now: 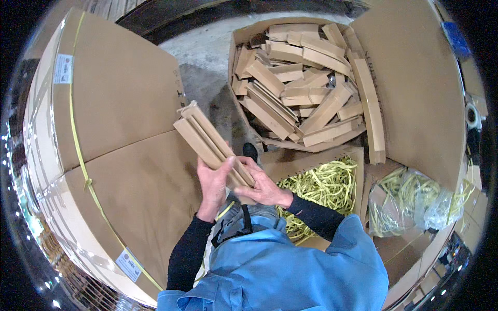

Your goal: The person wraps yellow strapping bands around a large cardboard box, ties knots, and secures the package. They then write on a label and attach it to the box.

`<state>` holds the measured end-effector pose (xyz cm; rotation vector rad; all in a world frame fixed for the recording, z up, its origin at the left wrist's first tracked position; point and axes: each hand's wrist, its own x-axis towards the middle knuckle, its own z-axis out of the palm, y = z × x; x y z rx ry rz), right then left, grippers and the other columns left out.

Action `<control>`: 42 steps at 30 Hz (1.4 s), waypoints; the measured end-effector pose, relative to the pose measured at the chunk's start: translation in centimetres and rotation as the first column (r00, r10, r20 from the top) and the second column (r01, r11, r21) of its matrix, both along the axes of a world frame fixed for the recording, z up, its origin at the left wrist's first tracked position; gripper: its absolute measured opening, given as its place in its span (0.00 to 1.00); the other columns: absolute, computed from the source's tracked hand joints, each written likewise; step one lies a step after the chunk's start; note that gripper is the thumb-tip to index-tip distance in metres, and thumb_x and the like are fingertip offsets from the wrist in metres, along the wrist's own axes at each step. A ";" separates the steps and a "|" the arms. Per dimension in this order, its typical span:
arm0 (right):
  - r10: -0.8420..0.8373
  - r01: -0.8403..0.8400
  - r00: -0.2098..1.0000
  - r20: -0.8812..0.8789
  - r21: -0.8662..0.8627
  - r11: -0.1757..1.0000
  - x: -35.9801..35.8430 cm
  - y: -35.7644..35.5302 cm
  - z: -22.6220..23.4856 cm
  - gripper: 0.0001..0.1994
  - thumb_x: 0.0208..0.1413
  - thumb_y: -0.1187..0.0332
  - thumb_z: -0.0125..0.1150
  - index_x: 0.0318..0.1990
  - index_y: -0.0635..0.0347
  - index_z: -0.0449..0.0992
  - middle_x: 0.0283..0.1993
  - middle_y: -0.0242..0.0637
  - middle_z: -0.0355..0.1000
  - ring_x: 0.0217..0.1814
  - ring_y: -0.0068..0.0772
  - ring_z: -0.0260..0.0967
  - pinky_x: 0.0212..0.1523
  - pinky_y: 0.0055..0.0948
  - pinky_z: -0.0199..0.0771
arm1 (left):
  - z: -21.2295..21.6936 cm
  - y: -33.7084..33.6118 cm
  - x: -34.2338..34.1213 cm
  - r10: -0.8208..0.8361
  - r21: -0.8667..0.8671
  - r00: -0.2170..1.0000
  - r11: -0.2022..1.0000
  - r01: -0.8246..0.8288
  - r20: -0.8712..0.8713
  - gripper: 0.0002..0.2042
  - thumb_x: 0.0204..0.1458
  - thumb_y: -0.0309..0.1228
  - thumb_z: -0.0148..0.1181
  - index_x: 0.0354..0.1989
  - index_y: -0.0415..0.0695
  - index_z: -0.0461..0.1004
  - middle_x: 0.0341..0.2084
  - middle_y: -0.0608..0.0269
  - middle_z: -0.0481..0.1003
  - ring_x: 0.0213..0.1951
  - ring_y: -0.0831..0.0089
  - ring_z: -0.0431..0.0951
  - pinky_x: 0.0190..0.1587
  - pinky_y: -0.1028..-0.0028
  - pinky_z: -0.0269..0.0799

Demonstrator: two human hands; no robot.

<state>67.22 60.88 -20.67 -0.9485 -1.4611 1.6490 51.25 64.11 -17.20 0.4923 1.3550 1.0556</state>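
Observation:
In front of my body I hold a bundle of brown cardboard edge strips [203,136], tilted with its far end toward the upper left. My left hand [213,181] is closed round the left side of the bundle, its thumb across the strips. Around the near end wraps my right hand [261,185], fingers over the top. Ahead and to the right, a large open cardboard bin [324,147] is heaped with similar cardboard strips [324,106]. The bundle is apart from that bin.
Tall cardboard boxes [122,93] with yellow strapping [78,140] stand at the left. Right of me, a box holds tangled yellow straps [332,181]. Farther right lies a clear plastic bag [415,199] with more straps. A tall cardboard panel [415,78] stands behind it.

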 end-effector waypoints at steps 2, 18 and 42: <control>-0.081 0.065 0.992 -0.101 -0.154 0.986 0.1 -0.8 -0.4 0.28 0.63 0.58 0.61 0.65 0.66 0.66 0.65 0.50 0.59 0.70 0.48 0.56 0.70 0.41 0.56 | -0.2 -0.9 -1.4 0.038 -0.062 0.996 0.998 -0.033 0.078 0.33 0.53 0.27 0.68 0.65 0.39 0.57 0.55 0.55 0.70 0.56 0.66 0.74 0.59 0.62 0.73; -0.010 -0.022 0.981 0.192 0.165 0.986 -1.4 1.2 -6.6 0.24 0.63 0.55 0.58 0.61 0.60 0.73 0.67 0.50 0.63 0.69 0.54 0.58 0.69 0.48 0.57 | -2.7 -3.6 -7.7 -0.005 0.052 0.985 0.999 -0.004 0.171 0.40 0.52 0.54 0.66 0.68 0.43 0.58 0.61 0.53 0.68 0.56 0.58 0.75 0.56 0.53 0.78; -0.132 -0.218 0.261 0.956 0.192 0.957 10.5 7.0 -25.4 0.25 0.52 0.64 0.58 0.61 0.52 0.73 0.75 0.61 0.46 0.73 0.68 0.51 0.67 0.65 0.57 | 8.8 -10.4 -16.1 0.217 0.082 0.962 0.969 -0.233 0.163 0.45 0.53 0.68 0.48 0.72 0.51 0.51 0.62 0.45 0.65 0.58 0.47 0.70 0.62 0.44 0.65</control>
